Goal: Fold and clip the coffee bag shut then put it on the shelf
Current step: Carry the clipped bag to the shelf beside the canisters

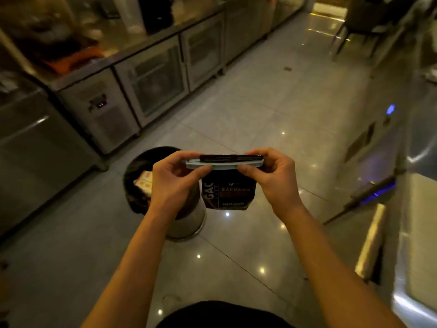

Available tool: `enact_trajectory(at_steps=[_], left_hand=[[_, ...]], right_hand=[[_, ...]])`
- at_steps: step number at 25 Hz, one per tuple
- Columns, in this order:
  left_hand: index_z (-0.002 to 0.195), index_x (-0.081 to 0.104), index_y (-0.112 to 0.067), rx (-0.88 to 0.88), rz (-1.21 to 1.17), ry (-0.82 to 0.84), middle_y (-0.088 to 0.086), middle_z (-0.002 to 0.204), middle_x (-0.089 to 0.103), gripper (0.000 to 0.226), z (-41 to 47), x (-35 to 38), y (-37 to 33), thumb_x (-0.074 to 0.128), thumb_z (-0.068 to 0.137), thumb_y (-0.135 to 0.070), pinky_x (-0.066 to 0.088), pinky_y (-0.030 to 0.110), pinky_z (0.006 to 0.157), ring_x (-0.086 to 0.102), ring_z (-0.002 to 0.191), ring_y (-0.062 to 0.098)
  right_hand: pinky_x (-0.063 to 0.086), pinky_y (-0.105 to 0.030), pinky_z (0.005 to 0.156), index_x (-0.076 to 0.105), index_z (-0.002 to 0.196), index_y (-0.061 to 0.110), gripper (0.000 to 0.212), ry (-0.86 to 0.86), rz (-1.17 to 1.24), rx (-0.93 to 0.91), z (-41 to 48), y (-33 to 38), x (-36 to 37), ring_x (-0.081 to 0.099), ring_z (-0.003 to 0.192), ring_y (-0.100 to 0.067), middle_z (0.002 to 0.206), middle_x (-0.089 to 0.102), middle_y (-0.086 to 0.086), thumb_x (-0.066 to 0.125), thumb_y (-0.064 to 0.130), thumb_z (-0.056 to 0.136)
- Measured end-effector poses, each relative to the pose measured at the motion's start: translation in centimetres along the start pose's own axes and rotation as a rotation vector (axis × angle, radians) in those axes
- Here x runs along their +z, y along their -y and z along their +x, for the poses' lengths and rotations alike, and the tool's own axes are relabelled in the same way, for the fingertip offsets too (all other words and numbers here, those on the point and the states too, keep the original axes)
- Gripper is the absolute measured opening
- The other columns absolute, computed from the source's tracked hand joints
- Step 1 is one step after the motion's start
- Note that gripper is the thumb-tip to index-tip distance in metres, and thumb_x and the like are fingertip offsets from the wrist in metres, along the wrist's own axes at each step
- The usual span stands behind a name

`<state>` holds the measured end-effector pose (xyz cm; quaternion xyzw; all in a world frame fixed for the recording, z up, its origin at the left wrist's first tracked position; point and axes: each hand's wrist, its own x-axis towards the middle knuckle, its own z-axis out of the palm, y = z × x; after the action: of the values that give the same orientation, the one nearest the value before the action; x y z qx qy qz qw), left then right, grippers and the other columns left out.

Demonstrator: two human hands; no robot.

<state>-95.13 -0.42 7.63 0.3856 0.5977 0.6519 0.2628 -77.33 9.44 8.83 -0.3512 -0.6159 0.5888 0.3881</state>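
A person stood in a dim commercial kitchen and held a dark coffee bag out in front at arm's length, above the glossy tiled floor. A long pale clip ran across the bag's folded top edge, with a dark strip of the fold showing just above it. The left hand pinched the clip's left end, thumb stretched along the underside of the bar and the other fingers curled over the top. The right hand pinched the right end in the same way, thumb beneath and fingers bent over the fold. The bag hung below the clip between the two hands, its printed face turned toward the camera, touching nothing else. Behind the left hand and lower down stood a round waste bin lined in black, with a pale carton lying inside. A steel counter with glass-fronted undercounter fridges ran along the left side of the aisle, and another steel counter lined the right.
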Motion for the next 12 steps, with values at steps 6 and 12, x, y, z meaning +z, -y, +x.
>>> enact_trajectory(at_steps=[6, 12], left_hand=[[0.089, 0.071, -0.018, -0.005, 0.012, -0.292, -0.008, 0.077, 0.076, 0.028, 0.2, -18.7, 0.4, 0.079, 0.071, 0.002, 0.057, 0.019, 0.063, 0.071, 0.071, 0.007], [0.090, 0.070, -0.012, -0.022, 0.062, -0.560, -0.010, 0.078, 0.076, 0.027, -1.0, -33.5, 0.6, 0.079, 0.070, 0.005, 0.057, 0.019, 0.072, 0.072, 0.076, 0.005]], right_hand=[[0.060, -0.031, 0.075, 0.068, 0.098, 0.004, 0.027, 0.266, 0.028, -0.004, 3.3, -0.6, 19.8, 0.073, 0.085, -0.023, 0.091, 0.074, -0.013, 0.079, 0.004, 0.074], [0.059, -0.028, 0.070, 0.067, 0.095, 0.007, 0.024, 0.541, 0.053, 0.043, 4.8, -1.3, 36.9, 0.073, 0.082, -0.018, 0.087, 0.074, -0.007, 0.078, 0.002, 0.074]])
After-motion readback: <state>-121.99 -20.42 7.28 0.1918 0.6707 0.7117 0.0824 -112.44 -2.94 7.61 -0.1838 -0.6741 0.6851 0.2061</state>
